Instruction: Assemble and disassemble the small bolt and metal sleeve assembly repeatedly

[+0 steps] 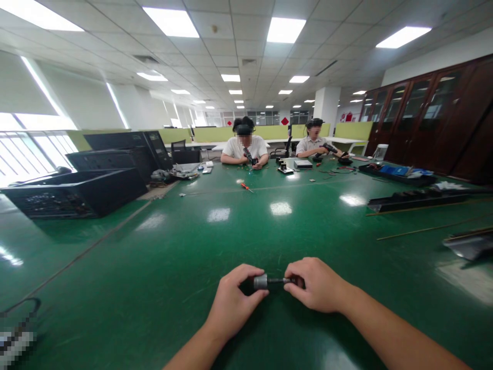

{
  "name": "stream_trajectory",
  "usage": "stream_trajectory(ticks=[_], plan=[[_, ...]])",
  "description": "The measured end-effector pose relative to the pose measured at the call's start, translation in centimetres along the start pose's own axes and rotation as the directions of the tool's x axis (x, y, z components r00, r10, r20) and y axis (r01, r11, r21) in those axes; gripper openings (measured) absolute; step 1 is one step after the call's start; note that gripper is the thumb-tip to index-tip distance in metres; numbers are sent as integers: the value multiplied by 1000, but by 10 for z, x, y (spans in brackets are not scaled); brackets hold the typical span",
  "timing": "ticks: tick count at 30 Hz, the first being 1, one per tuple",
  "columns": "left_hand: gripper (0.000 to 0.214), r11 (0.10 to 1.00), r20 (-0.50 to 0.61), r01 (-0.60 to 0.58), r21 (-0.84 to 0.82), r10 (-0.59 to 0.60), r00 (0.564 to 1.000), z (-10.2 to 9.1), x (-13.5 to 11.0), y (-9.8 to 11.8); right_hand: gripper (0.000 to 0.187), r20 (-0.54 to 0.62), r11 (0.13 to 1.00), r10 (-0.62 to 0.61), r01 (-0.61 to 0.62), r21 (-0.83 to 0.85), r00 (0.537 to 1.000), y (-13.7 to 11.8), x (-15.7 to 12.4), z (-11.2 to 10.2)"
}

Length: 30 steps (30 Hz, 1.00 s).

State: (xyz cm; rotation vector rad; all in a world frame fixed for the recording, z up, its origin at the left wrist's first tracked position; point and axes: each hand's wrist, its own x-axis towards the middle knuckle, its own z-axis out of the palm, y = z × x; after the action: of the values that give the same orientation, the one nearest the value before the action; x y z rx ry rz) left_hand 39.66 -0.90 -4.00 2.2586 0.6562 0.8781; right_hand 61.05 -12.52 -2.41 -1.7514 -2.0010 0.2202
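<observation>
Both of my hands meet low over the green table (246, 231), near its front edge. My left hand (233, 300) is closed around a small grey metal cylinder (261, 281). A thin dark shaft (276, 280) runs from the cylinder to the right. My right hand (314, 285) is closed in a pinch on the far end of that shaft. What lies inside either palm is hidden.
Black crates (77, 192) stand at the left. Long dark metal parts (416, 199) and thin rods lie at the right. A red-handled screwdriver (246, 187) lies mid-table. Two other people (245, 149) work with tools at the far end. Dark wooden cabinets (435, 118) line the right wall.
</observation>
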Motion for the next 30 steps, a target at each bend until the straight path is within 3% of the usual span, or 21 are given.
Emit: stream_trajectory(ticks=[30], plan=[[31,1000,5,10,-10,-10,1000,0,0,3,11,14,1000,3,-3,-16,1000,0,-2,-5]])
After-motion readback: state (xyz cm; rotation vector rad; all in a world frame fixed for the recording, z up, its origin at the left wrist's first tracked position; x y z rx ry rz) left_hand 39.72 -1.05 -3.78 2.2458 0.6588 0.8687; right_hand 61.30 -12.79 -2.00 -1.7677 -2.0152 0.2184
